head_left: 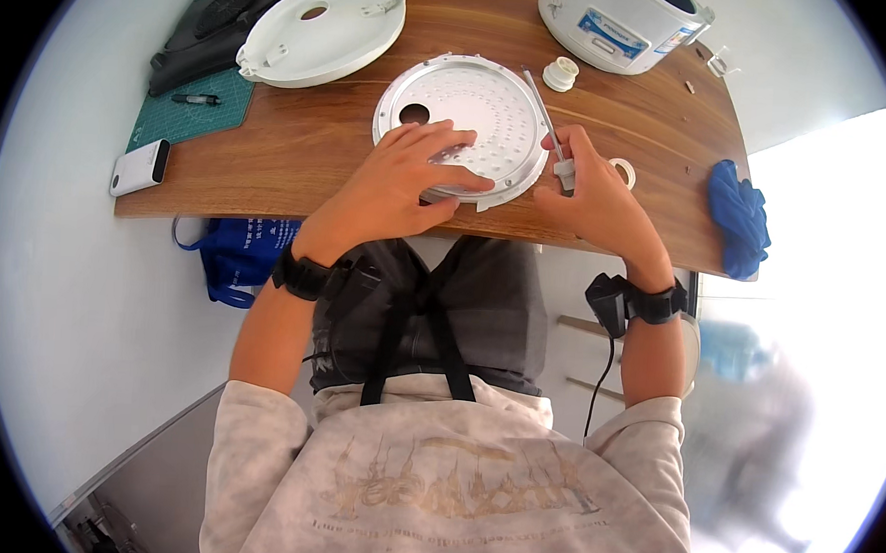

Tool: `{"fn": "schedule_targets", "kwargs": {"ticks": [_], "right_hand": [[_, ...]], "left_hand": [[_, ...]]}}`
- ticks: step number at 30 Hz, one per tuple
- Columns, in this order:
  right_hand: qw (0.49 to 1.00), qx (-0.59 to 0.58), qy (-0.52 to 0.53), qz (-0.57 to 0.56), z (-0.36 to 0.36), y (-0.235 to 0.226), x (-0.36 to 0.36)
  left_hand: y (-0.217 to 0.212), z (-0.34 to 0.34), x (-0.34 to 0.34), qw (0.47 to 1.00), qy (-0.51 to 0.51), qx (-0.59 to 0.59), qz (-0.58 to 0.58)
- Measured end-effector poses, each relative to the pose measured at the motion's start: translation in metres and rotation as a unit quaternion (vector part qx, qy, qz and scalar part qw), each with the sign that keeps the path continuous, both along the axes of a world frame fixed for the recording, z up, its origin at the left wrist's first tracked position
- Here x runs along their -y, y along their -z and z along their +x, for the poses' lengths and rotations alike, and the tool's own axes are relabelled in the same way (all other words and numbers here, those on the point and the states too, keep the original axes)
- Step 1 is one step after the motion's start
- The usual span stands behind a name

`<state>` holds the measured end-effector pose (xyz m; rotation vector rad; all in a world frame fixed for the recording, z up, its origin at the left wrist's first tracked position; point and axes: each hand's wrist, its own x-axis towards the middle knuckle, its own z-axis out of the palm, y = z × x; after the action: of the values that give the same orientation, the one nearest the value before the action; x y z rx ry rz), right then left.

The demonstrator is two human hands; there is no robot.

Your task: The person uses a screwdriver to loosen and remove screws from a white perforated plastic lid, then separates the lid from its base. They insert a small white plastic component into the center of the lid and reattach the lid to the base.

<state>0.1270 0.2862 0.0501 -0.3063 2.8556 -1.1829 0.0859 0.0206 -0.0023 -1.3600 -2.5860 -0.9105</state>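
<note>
A round, dimpled silver metal plate [502,114] lies on the wooden table in front of me, with one larger hole on its left side. My left hand [408,180] rests over its near left part, fingers spread and holding nothing. At the plate's right edge, my right hand [593,189] is closed around a thin metal rod with a pale grey end piece [565,173]; the rod points up and away from me. A small white ring [624,173] lies just beyond the right hand's knuckles. Beyond the plate stands a white spool-shaped part [561,74].
A white round lid [331,30] sits at the far left, and a white rice cooker body [621,26] at the far right. Blue cloth [739,217] hangs at the right edge. On the left lie a green cutting mat [211,119], a pen [197,99] and a white device [140,169].
</note>
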Motion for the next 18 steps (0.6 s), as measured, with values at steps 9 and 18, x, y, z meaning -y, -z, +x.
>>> {"fn": "schedule_targets", "kwargs": {"ticks": [9, 18], "right_hand": [[0.993, 0.083, -0.031, 0.073, 0.025, -0.028, -0.028], [0.995, 0.009, 0.095, 0.029, 0.044, -0.036, -0.043]], "left_hand": [[0.001, 0.001, 0.001, 1.000, -0.002, 0.005, 0.011], [0.002, 0.001, 0.000, 1.000, -0.003, 0.004, 0.002]]}}
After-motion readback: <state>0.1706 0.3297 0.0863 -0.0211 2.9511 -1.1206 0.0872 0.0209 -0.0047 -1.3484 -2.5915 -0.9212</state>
